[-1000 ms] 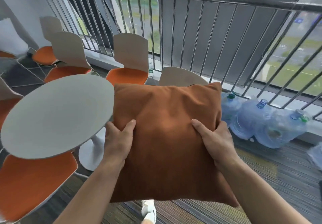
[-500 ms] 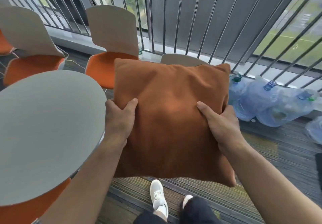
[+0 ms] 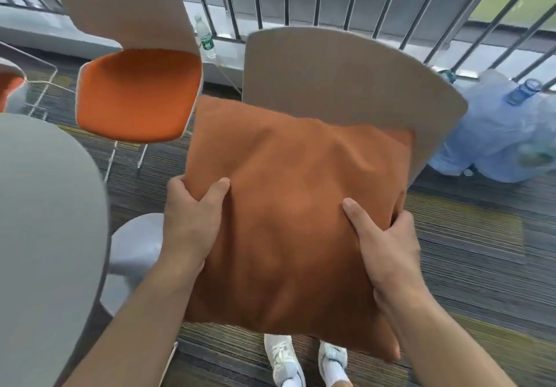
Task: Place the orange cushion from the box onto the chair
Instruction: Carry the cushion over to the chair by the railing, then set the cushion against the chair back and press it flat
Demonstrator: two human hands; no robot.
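Both hands held the orange cushion (image 3: pixel 294 212): the left hand (image 3: pixel 192 221) gripped its left edge and the right hand (image 3: pixel 388 245) its right edge, thumbs on top, fingers wrapped underneath. Beyond the fingertips, the cushion's far edge was just beside the backrest of the chair (image 3: pixel 346 82).

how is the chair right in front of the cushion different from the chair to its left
The near chair shows only its beige back; the orange cushion, held by the left hand and right hand, hides its seat. The left chair has its orange seat bare and fully in view. The near chair stands directly ahead of the person; the left chair stands by the grey table. Both have matching beige backs.
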